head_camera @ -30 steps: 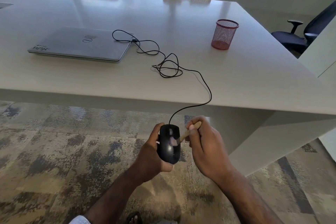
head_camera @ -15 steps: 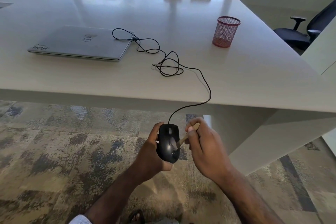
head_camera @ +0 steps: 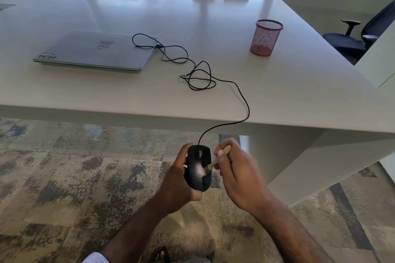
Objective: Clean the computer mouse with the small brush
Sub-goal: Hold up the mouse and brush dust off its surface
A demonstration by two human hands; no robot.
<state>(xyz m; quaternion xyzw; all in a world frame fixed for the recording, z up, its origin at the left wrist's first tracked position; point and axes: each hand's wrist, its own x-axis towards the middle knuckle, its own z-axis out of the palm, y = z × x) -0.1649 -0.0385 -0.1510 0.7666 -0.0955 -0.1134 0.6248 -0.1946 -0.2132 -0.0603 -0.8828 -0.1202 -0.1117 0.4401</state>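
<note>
Left hand point(head_camera: 178, 179) is wrapped around a black corded computer mouse point(head_camera: 199, 167), thumb along its left flank, holding it in the air below the near edge of the white glossy table point(head_camera: 213, 49), above the mottled grey-beige carpet point(head_camera: 64, 177). Mouse is top side up, cable end pointing away from the person.

Right hand point(head_camera: 239, 175) is closed on a small wooden-handled brush point(head_camera: 218, 159); handle end pokes out above the fingers, bristle end rests on the middle of the mouse's back. Bristles are blurred, a pale smear on the black shell. The two hands sit close together, just either side of the mouse.

Thin black cable point(head_camera: 224, 83) runs up from the mouse over the table edge, loops in a loose tangle on the tabletop, and reaches the right side of a closed silver laptop point(head_camera: 94, 50). Red mesh pen cup point(head_camera: 266, 37) stands upright, well apart to the right. Black office chair point(head_camera: 359, 34) beyond the table's right corner
</note>
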